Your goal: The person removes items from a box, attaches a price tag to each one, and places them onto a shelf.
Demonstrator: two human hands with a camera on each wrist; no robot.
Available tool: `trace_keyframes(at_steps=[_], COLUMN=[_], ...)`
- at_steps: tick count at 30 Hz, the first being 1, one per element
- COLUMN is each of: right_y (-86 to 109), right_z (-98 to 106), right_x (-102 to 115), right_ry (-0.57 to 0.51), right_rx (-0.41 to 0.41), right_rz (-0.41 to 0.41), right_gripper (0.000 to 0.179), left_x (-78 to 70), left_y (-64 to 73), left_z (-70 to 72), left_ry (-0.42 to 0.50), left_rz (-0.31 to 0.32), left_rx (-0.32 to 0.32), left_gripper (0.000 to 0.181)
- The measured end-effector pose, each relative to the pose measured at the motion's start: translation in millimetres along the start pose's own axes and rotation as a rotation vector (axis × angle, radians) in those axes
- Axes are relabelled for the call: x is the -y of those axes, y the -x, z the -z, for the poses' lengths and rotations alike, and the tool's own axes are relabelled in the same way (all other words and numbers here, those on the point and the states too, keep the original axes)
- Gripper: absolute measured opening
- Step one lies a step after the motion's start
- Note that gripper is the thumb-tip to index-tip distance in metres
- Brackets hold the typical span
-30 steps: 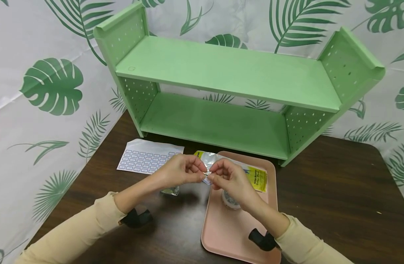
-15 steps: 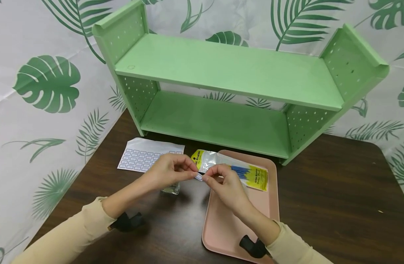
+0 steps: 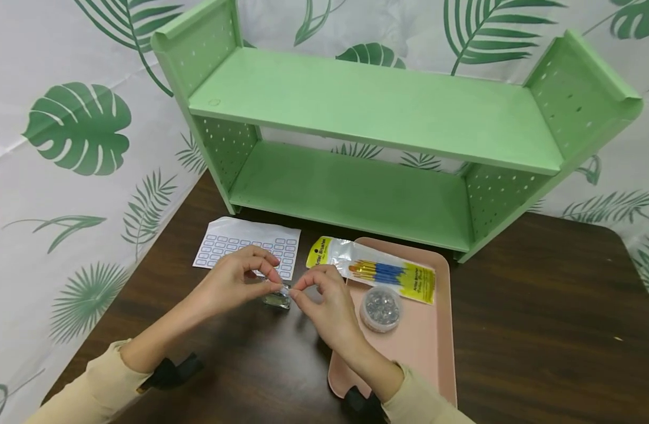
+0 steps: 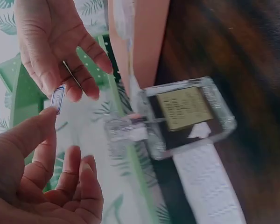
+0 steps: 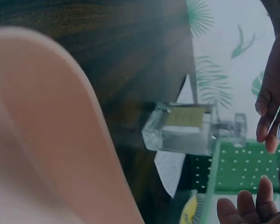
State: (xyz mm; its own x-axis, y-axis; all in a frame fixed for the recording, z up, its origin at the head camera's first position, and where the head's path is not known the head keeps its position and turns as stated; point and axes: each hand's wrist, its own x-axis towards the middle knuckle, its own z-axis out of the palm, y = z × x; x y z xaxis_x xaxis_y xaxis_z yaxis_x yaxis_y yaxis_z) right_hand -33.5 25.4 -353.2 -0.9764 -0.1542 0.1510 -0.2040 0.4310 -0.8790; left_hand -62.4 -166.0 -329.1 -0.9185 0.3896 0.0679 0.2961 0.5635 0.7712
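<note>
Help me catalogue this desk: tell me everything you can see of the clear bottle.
The clear bottle looks like glass: boxy, with a narrow neck and clear cap. A gold-toned label bears dark print, too blurred to read. It stands upright on the dark table, left of the pink tray; in the wrist views, the left hand and right hand are apart from it.

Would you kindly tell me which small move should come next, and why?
I'd probably ease the small white blue-bordered label toward the clear rectangular glass bottle, since the left hand and right hand hold the label at their fingertips, with the bottle standing nearby.
</note>
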Motion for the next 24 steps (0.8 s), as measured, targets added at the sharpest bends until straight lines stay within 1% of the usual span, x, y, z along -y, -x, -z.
trace_keyframes(at_steps=[2, 5, 10, 13, 17, 22, 24], right_y=[0.8, 1.5, 1.5, 0.6, -1.2, -3.5, -4.6], right_z=[-5.4, -13.0, -23.0, -27.6, -32.1, -34.5, -34.6], right_x=[-1.4, -4.2, -8.6, -12.0, -15.0, -15.9, -15.9], right_ry=[0.042, 0.084, 0.116, 0.146, 0.174, 0.192, 0.204], right_rx=[-0.002, 0.003, 0.023, 0.032, 0.043, 0.055, 0.058], right_rz=[0.01, 0.029, 0.04, 0.049, 0.05, 0.03, 0.023], right_gripper=[0.011, 0.012, 0.012, 0.012, 0.012, 0.011, 0.011], left_x=[5.4, 15.2, 30.7, 38.1, 44.0, 47.9, 49.7], left_y=[5.1, 11.1, 17.7, 20.4, 22.0, 20.7, 19.9], left_z=[-0.4, -2.8, -9.1, -13.0, -17.7, -23.0, -25.0], left_ry=[-0.016, -0.016, -0.013, -0.008, -0.012, -0.02, -0.025], left_rz=[0.019, 0.032, 0.066, 0.074, 0.079, 0.089, 0.082], left_rx=[-0.004, -0.004, -0.014, -0.014, -0.02, -0.058, -0.07], left_gripper=[0.009, 0.01, 0.013, 0.011, 0.01, 0.012, 0.013])
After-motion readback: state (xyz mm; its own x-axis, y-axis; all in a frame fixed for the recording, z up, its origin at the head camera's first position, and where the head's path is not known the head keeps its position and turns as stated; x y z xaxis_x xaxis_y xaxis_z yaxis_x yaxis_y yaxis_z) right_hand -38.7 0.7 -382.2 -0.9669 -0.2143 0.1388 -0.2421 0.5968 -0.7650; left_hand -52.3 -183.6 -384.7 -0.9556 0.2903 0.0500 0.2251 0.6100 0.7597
